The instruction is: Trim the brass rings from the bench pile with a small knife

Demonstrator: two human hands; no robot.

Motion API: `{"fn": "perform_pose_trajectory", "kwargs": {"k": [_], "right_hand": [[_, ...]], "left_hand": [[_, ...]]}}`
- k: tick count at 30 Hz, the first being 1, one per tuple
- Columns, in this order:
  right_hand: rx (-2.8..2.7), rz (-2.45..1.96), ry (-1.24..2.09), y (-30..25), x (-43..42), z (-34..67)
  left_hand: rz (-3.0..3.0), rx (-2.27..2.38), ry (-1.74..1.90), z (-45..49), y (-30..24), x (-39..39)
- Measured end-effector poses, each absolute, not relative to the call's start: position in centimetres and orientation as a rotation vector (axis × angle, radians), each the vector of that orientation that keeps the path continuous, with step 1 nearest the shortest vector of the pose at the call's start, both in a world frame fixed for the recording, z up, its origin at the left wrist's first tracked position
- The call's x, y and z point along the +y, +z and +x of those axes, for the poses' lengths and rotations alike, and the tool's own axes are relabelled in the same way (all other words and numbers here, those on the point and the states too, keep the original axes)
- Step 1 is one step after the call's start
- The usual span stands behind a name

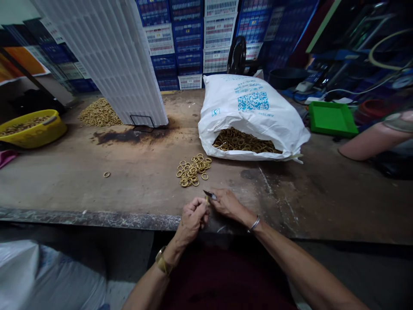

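Note:
Near the front edge of the table, my left hand [195,214] is closed in a pinch on a small brass-coloured ring [207,200], mostly covered by the fingers. My right hand [227,203] grips a small knife [210,195], its dark pointed blade showing beyond the fingers, close against the ring. Just past both hands lies a loose pile of similar rings [192,170]. Behind that, a white woven sack [251,99] rests on its side, its mouth turned towards me and full of rings [245,142]. One single ring [106,174] lies apart on the left.
A yellow basin [35,133] of rings stands far left, near a larger ring heap [100,113]. A tall white corrugated panel [129,64] stands in a black wire holder [142,122]. At right are a green tray [332,118] and a pink cylinder [371,140]. Stacked crates [189,43] line the back.

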State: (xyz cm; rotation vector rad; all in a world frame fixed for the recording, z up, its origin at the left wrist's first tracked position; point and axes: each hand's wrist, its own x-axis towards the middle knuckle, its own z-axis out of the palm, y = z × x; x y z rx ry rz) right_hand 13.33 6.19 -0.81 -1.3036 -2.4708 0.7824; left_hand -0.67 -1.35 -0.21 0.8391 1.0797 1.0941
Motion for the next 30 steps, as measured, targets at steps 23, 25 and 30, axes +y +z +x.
{"fn": "perform_pose_trajectory", "kwargs": {"k": [23, 25, 30], "right_hand": [[-2.244, -1.604, 0.552, -2.0, 11.3, 11.3], [-2.107, -1.559, 0.741, -2.2, 10.9, 11.6], [-1.571, -1.438, 1.382, -1.8, 8.8, 12.3]], "left_hand": [[0.258, 0.732, 1.135, -1.4, -1.2, -0.2], [0.268, 0.767, 1.148, -1.5, -1.3, 0.0], [0.289, 0.830, 1.182, -1.6, -1.0, 0.4]]}}
